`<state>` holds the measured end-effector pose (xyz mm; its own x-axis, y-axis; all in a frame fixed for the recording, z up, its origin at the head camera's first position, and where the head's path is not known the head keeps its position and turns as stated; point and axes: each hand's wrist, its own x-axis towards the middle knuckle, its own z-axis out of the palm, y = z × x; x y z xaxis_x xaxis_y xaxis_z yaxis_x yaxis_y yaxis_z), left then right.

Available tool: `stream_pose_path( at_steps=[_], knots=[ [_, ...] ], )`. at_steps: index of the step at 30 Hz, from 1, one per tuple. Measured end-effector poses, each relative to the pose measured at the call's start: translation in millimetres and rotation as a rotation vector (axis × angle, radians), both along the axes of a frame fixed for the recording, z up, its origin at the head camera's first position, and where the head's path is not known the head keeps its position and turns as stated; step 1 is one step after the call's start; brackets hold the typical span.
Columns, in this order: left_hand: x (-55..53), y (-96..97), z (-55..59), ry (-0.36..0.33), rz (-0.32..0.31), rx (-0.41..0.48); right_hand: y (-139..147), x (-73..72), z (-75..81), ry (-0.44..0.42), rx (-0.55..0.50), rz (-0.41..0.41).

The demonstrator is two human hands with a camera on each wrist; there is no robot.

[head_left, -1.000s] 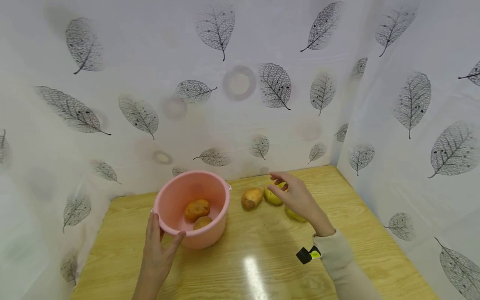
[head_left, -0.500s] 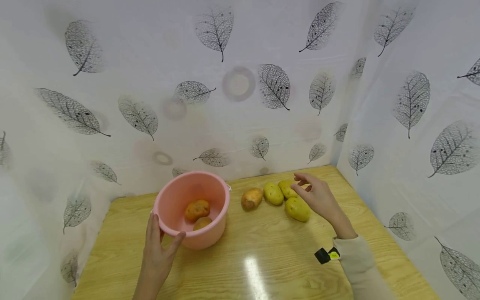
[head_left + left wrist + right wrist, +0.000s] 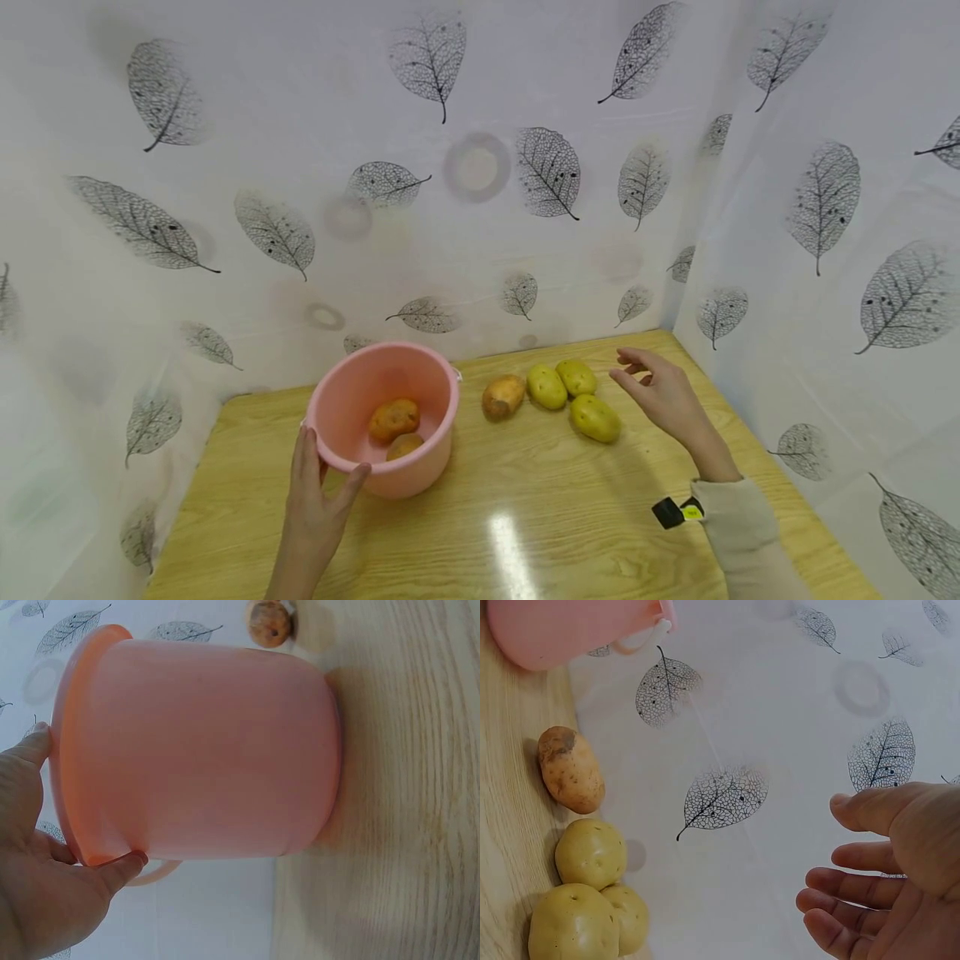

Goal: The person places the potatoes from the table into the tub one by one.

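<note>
A pink bucket (image 3: 420, 479) stands on the wooden table, with two brown potatoes (image 3: 393, 419) visible inside. My left hand (image 3: 315, 508) holds its rim at the near left, thumb and fingers spread along the edge. In the left wrist view, thumb and fingers touch the bucket (image 3: 210, 750) near the rim. My right hand (image 3: 663, 400) hovers with loosely bent fingers and nothing in them, right of three smooth yellow-green potatoes (image 3: 596, 418). Between those and the bucket lies another brown potato (image 3: 503, 397) with a dark patch, clearer in the right wrist view.
White sheeting (image 3: 480, 250) printed with grey leaves rises behind the table (image 3: 450, 542) and along both sides. A white handle (image 3: 645, 636) hangs at the bucket's side. A black tag (image 3: 667, 512) sits by my right sleeve (image 3: 738, 521).
My right hand has moved right, away from over the yellow-green potatoes, uncovering all three. My left hand and the bucket have stayed in place.
</note>
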<state>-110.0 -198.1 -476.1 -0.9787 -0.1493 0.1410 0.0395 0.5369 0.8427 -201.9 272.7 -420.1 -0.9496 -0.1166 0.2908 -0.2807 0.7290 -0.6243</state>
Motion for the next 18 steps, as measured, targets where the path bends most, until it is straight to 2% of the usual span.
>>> stream_pose_path(
  at_steps=[5,12,18],
  knots=[
    [1.0,0.0,0.6,-0.003,0.000,0.000,2.4,-0.2,-4.4,-0.002,-0.004,-0.001],
    [2.2,0.3,1.0,0.029,-0.013,0.007,3.6,-0.4,-12.2,-0.005,0.002,0.003],
    [1.9,0.9,1.7,0.016,-0.008,-0.003,7.7,-0.8,-28.4,-0.032,0.010,0.010]
  ],
)
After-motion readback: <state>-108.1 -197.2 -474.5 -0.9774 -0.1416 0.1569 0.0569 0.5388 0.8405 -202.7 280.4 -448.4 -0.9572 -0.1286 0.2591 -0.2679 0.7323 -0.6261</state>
